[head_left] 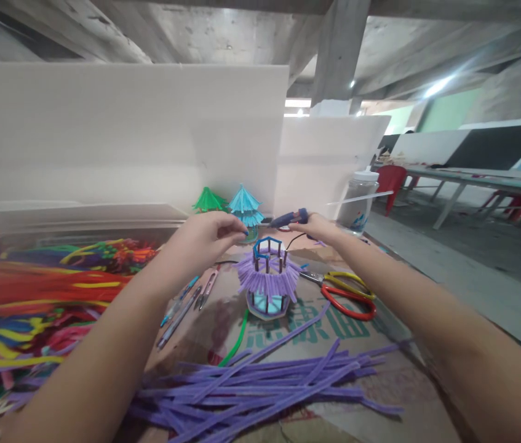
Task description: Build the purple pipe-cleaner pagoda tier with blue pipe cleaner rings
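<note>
A small pavilion model [269, 282] stands upright on the cardboard, with a skirt of purple pipe cleaner pieces, dark posts and a blue rim on top. My left hand [218, 235] is to the upper left of it, fingertips pinched on a tiny blue piece. On the other side, my right hand [316, 227] holds a dark blue glue gun [290, 218], its nozzle pointing left above and behind the model. Scissors [347, 294] with red and yellow handles lie to the right. Long purple pipe cleaners [260, 394] are spread in front.
Green [209, 199] and light blue [244, 203] roofed models stand behind. Pens [179, 317] lie left of the model, beside piles of colourful pipe cleaners [48, 289]. A clear bottle [357, 203] stands at the back right. White boards [122, 135] rise behind.
</note>
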Demonstrator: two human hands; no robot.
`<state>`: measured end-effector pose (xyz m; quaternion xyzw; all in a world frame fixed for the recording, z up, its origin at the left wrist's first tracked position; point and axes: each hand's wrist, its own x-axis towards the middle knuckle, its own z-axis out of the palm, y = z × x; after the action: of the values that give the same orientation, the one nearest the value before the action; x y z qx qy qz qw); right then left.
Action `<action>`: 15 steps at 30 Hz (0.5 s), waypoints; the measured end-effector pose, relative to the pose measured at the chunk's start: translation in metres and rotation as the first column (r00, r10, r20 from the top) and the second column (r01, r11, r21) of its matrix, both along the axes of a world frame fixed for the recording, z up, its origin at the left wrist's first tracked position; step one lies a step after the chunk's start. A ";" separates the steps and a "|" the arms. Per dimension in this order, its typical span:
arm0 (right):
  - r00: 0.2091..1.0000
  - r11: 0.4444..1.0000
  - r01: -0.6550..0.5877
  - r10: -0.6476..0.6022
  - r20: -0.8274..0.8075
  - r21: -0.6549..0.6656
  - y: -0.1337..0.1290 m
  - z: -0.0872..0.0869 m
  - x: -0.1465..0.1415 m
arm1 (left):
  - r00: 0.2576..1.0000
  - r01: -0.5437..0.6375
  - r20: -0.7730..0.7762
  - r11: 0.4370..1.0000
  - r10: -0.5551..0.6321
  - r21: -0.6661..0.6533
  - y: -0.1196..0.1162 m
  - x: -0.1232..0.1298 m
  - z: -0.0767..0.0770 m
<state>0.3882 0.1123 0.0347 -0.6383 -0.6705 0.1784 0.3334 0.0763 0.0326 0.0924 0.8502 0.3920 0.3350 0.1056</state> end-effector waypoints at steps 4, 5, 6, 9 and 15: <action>0.999 0.997 0.008 -0.004 0.052 -0.071 0.029 -0.032 -0.006 | 0.999 0.033 -0.027 0.999 -0.032 0.042 0.002 0.002 -0.005; 0.998 0.996 0.008 -0.002 0.068 -0.091 0.033 -0.040 -0.006 | 0.999 0.040 -0.028 0.998 -0.039 0.046 0.003 0.002 -0.006; 0.997 0.994 0.007 0.002 0.083 -0.108 0.036 -0.047 -0.007 | 0.999 0.043 -0.024 0.998 -0.042 0.046 0.003 0.003 -0.006; 0.992 0.993 -0.001 0.016 0.129 -0.116 0.038 -0.059 -0.005 | 0.999 0.036 0.008 0.999 -0.036 0.016 0.003 0.003 -0.006; 0.967 0.998 0.034 -0.019 0.255 -0.055 0.024 -0.057 0.002 | 0.998 0.035 0.045 0.999 -0.033 -0.040 -0.002 0.007 -0.002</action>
<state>0.3907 0.1362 -0.0223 -0.6745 -0.6936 0.1103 0.2278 0.0830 0.0307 0.0903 0.8468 0.3821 0.3437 0.1372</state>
